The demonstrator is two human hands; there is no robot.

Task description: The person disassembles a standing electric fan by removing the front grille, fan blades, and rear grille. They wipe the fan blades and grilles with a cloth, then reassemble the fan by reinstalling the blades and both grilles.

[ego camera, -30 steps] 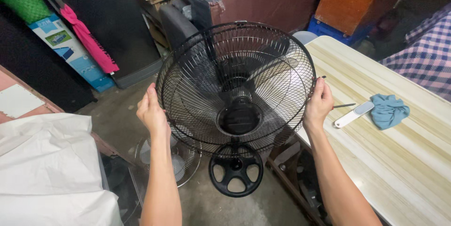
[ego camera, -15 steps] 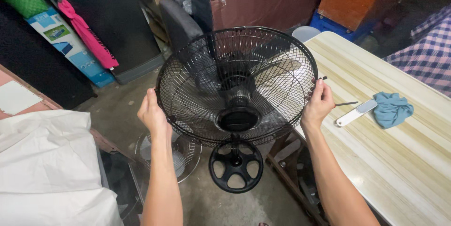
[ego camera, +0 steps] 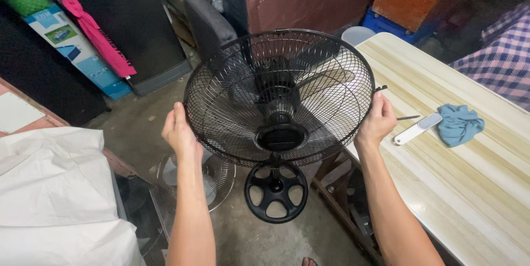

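Little has shifted over the last second: the black fan is sitting slightly lower and nearer the centre of the frame, and both hands are keeping their places on its rim.

Fan is being held up in mid-frame, above the concrete floor, grille facing the camera and tilted back a little. Blades and the round motor hub are showing through the wire mesh. Its round black base is hanging below the grille, at lower centre.

Left hand is pressing against the grille's lower left edge, palm on the rim and fingers curled behind it, so the grip is closing on the fan. Right hand is clasping the right edge, thumb in front and fingers wrapped round the back; the grip is likewise closing on the fan.

At right, a pale wood-striped surface is carrying a crumpled blue cloth and, just beside it, a white handled tool. Neither is touching the fan. At lower left, a white sheet is lying over something. A second, lighter fan grille is resting on the floor below the left forearm.
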